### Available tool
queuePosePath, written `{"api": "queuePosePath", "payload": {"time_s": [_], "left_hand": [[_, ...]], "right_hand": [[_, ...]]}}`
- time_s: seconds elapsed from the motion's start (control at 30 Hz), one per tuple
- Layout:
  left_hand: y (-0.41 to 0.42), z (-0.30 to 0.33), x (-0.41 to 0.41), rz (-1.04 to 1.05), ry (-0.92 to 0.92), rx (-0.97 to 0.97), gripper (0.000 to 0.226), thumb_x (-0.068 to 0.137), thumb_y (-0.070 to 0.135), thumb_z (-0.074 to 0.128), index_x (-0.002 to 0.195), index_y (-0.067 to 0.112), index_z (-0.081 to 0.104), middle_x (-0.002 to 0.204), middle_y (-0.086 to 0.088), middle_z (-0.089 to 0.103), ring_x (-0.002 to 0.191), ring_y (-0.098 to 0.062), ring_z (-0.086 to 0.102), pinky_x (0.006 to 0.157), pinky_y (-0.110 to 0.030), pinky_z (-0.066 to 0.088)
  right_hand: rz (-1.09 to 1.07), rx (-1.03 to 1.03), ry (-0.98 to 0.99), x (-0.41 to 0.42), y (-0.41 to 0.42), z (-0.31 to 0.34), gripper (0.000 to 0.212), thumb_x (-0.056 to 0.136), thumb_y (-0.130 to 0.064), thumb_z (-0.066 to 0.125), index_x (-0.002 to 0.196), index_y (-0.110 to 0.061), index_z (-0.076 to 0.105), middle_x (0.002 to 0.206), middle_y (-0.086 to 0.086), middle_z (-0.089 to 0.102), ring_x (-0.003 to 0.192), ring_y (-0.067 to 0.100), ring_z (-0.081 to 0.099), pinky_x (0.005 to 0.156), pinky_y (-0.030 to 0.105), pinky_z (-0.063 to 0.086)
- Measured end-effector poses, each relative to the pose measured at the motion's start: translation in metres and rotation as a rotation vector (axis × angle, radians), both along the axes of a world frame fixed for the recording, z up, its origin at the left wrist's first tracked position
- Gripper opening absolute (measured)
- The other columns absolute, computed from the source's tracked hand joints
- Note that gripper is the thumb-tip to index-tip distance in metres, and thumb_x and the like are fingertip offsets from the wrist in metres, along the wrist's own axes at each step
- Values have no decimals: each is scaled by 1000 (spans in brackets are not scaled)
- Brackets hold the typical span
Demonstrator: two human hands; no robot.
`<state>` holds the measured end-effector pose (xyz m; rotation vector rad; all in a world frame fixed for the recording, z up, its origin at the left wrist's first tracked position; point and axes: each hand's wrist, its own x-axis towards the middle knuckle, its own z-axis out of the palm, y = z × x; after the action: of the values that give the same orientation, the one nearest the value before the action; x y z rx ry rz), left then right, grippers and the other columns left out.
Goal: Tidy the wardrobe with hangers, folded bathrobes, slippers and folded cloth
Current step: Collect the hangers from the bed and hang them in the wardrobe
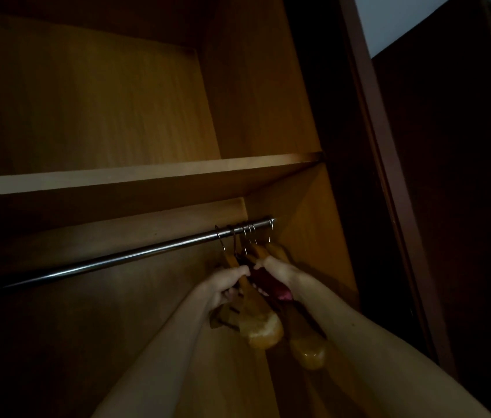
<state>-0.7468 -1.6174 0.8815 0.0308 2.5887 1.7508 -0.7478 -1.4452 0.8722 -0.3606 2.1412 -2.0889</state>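
Hangers (261,322): wooden, bunched on the rail (135,256), frame centre-right.
Left hand (223,286): grasping a hanger.
Right hand (277,271): grasping a hanger.

Two bare forearms, no sleeves, no watch or rings visible on left hand (223,286) or right hand (277,271).

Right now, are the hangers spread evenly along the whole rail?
No, the hangers hang bunched at the right end of the rail, held by both hands.

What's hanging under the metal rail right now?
Wooden hangers bunched at the rail's right end, hooks over it. Left hand and right hand grip them. Their exact count is hidden by the hands and darkness.
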Motion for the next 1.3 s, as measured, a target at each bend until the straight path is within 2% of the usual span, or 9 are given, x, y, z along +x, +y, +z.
{"api": "queuePosePath", "payload": {"time_s": [0.17,0.37,0.47,0.57,0.63,0.77,0.97,1.13,1.3], "left_hand": [[3,-18,11,61,71,12,30,94,43,63,76,19,60,54,3,52,39,-6,38,38,-16,26],[14,-39,24,185,262,50,47,93,56,60,66,17,58,51,3,53,39,-7,44,40,-18,32],[18,-59,28,273,352,81,49,96,58,54,69,17,59,60,2,59,54,-13,55,55,-24,45],[22,-84,36,381,516,52,46,102,51,46,84,13,65,81,-2,65,79,-20,60,78,-32,45],[26,-106,50,439,631,57,39,106,37,44,101,5,64,90,-3,64,88,-16,57,82,-30,42],[36,-160,85,498,821,7,9,103,9,48,100,8,56,75,14,53,64,-1,50,66,-18,37],[52,-303,123,215,483,-231,8,99,17,57,99,12,62,75,11,58,62,0,54,60,-27,45],[78,-418,162,-102,-55,-348,8,99,11,58,98,15,65,73,1,64,53,-10,55,53,-30,47],[97,-525,221,-339,-466,-452,12,99,10,56,99,8,68,77,-8,71,50,-10,63,47,-19,47]], "right_hand": [[-139,-14,75,14,5,-14,35,91,-34,62,105,-3,68,84,15,76,70,24,73,75,39,62],[-312,122,326,66,14,-47,33,97,-41,57,96,-11,69,78,6,74,59,11,68,52,21,54],[-343,180,415,91,19,-63,22,96,-38,60,102,-18,68,72,1,73,52,8,66,48,22,52],[-399,231,518,114,26,-85,13,95,-27,61,105,-24,68,71,-3,73,51,9,67,54,29,58],[-458,197,619,130,30,-102,11,95,-19,61,100,-23,70,70,-4,71,51,12,66,49,28,56],[-497,201,707,153,34,-154,13,94,-14,61,103,-20,69,73,-11,67,54,9,63,43,19,48],[-289,508,386,168,48,-287,19,91,-8,62,102,-21,71,89,-13,66,73,-7,61,65,10,49],[-56,734,111,195,78,-402,15,91,-20,63,100,-17,74,93,-4,70,84,10,65,78,32,57],[185,825,-212,249,118,-506,19,91,-26,66,107,-19,73,102,-3,69,91,9,62,85,25,49]]}}
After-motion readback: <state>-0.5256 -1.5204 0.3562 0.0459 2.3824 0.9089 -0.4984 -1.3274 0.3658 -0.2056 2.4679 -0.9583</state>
